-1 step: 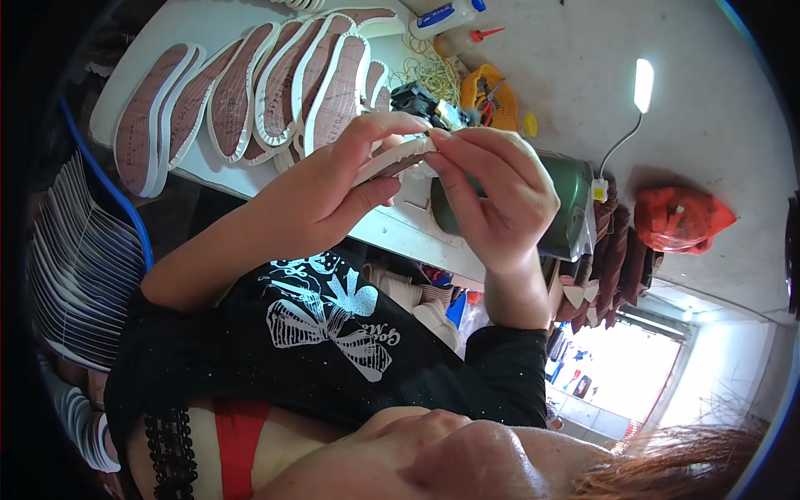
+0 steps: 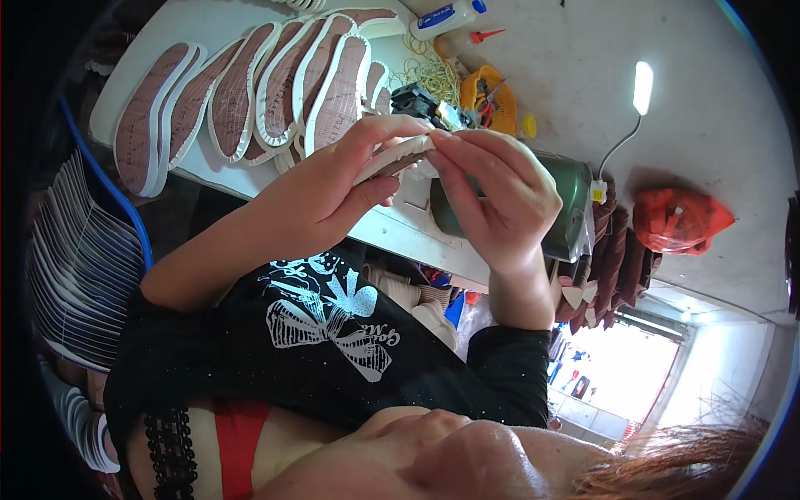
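Observation:
A brown shoe insole (image 2: 385, 164) with a white wrapped, gathered rim is raised above the table's near edge, seen almost edge-on. My left hand (image 2: 346, 167) grips it, thumb below and fingers along the upper side. With fingertips pressed together, my right hand (image 2: 498, 187) pinches the white rim at the insole's right end. Both hands' fingertips meet there, hiding that end. Left of and beyond my hands, several similar insoles (image 2: 337, 98) with brown faces and white rims lie overlapping on the white table (image 2: 242, 185).
Behind my hands are a small black device (image 2: 414, 100), a yellow basket (image 2: 490, 90) holding scissors, pale rubber bands (image 2: 433, 71) and a white bottle (image 2: 446, 18). A green cylinder (image 2: 567, 196), lit lamp (image 2: 642, 87) and red plastic bag (image 2: 682, 220) stand right. Stacked pale pieces (image 2: 83, 258) sit left.
My right hand has shifted very slightly to the right. Both hands keep their hold on the insole.

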`<act>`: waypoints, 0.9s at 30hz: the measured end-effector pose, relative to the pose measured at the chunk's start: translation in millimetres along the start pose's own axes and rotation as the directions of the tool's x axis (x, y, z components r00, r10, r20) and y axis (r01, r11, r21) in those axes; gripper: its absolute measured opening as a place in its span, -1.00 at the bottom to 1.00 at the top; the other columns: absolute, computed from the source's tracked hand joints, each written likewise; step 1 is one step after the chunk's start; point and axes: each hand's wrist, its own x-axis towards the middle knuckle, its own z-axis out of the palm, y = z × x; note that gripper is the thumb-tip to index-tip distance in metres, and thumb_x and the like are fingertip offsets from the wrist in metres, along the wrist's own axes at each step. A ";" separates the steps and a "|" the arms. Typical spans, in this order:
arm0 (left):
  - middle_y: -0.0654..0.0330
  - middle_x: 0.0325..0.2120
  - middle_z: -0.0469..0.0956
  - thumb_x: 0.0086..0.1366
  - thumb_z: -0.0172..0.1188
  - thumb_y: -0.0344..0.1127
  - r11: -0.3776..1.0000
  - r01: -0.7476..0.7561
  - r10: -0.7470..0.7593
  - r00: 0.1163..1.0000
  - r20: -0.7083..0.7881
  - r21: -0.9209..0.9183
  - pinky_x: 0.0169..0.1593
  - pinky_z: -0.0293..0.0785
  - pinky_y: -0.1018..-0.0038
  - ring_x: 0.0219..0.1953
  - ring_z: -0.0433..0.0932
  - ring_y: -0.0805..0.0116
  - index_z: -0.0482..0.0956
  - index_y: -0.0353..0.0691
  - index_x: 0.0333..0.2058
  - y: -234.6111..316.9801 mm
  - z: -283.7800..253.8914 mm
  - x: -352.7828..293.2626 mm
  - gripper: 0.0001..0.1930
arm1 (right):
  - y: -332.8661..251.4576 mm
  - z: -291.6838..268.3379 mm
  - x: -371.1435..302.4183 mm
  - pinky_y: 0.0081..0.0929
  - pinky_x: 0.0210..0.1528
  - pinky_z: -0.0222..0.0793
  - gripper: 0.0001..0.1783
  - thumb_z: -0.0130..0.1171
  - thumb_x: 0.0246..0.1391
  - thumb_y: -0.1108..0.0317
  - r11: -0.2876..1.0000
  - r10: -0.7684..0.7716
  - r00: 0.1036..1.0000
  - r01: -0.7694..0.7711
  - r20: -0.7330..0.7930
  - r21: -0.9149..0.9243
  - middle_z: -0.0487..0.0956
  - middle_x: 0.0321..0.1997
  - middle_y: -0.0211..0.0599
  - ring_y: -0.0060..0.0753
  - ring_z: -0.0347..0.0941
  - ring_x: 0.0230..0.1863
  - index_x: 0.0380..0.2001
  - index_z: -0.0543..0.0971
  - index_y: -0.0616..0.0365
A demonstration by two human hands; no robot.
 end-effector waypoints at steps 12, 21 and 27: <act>0.05 -0.02 0.27 0.36 -0.11 -0.43 0.894 0.344 -0.337 0.938 0.078 -0.285 -0.30 0.55 0.53 -0.12 0.41 0.43 0.07 -0.25 0.13 -7.7 -17.1 1.0 -0.60 | 15.0 3.4 37.3 -0.42 -0.36 0.41 -0.83 0.20 -0.13 0.41 0.990 -0.086 0.914 0.123 0.396 -0.069 0.47 -0.44 -0.33 -0.31 0.47 -0.41 -0.39 0.53 0.17; 0.06 -0.22 0.42 0.36 -0.14 -0.42 0.715 0.484 -0.443 0.872 0.210 -0.504 -0.36 0.51 0.50 -0.52 0.52 0.40 0.01 -0.14 0.17 -7.3 -42.5 7.5 -0.56 | 43.5 19.4 71.3 -0.43 -0.35 0.37 -0.88 0.19 -0.04 0.43 0.988 -0.069 0.777 -0.036 0.625 0.153 0.51 -0.45 -0.28 -0.34 0.47 -0.39 -0.39 0.54 0.22; 0.00 -0.21 0.42 0.36 -0.15 -0.42 0.832 0.315 -0.372 0.928 -0.036 -0.457 -0.34 0.54 0.45 -0.48 0.56 0.32 -0.01 -0.14 0.20 -38.3 -52.3 -5.5 -0.54 | 164.8 71.6 80.7 -0.52 -0.28 0.47 -0.66 0.18 0.09 0.20 0.472 0.512 0.409 -0.869 0.756 0.150 0.57 -0.31 -0.27 -0.51 0.50 -0.29 -0.21 0.54 0.28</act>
